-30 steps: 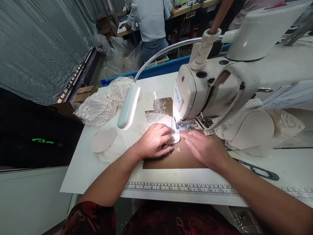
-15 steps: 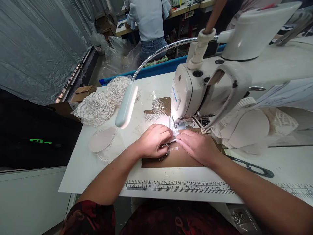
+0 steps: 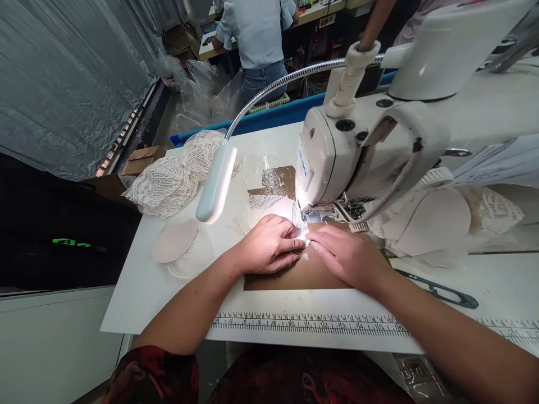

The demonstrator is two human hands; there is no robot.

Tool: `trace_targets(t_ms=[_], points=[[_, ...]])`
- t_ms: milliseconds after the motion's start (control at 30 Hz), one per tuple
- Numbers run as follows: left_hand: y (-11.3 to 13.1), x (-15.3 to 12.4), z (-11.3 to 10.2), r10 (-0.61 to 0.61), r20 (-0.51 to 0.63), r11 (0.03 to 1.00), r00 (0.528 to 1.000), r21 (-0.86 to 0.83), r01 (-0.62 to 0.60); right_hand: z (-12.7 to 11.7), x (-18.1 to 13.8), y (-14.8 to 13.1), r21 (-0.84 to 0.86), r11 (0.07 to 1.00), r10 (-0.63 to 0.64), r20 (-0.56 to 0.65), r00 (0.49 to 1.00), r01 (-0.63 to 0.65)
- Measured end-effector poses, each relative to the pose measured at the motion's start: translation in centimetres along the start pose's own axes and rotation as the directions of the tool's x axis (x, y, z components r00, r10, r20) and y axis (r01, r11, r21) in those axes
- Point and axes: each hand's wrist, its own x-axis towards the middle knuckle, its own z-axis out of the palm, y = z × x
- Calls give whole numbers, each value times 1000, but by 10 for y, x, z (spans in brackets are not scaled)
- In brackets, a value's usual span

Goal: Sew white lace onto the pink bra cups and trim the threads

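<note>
A piece of white lace fabric (image 3: 299, 220) runs under the needle area of a white sewing machine (image 3: 322, 163). My left hand (image 3: 272, 245) is closed at its near left edge, thumb and fingers pinching the lace. From the right, my right hand (image 3: 347, 252) pinches the same lace, its fingertips almost meeting those of the left. Part of the lace and a pale round cup piece lie beneath and behind my left hand. Both hands rest over a brown board (image 3: 295, 280) on the machine table. The exact fold between my fingertips is hidden.
A lit gooseneck lamp (image 3: 214, 185) hangs left of the machine. Lace pieces (image 3: 162, 185) are heaped at the back left, with pale round pieces (image 3: 177, 241) nearer. More cup pieces (image 3: 440, 221) lie right. A ruler strip (image 3: 311, 325) lines the front edge. A person (image 3: 261, 39) sits beyond.
My left fingers have stretched forward and right to pinch the lace beside my right fingertips. My right hand has shifted slightly right. The view has moved a little.
</note>
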Motion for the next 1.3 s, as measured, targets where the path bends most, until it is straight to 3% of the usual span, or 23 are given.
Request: trace_targets(t_ms=[167,467,700,867,1300], points=[[-1,0,3,-12,-48,1000,999,-4,12,3,1,0,-151,988,-13,54,998,21],[-5,5,5,-92,-122,995,988,24,96,4,6,-3,-259,966,27,61,998,-11],[-8,4,7,-75,-156,993,985,77,88,6,1,-1,-256,967,-2,44,999,14],[-5,4,6,-31,-114,994,993,102,43,6,1,1,-241,970,-2,60,998,17],[-14,8,11,-123,-195,985,973,93,144,8,7,-2,-264,964,14,10,1000,-11]])
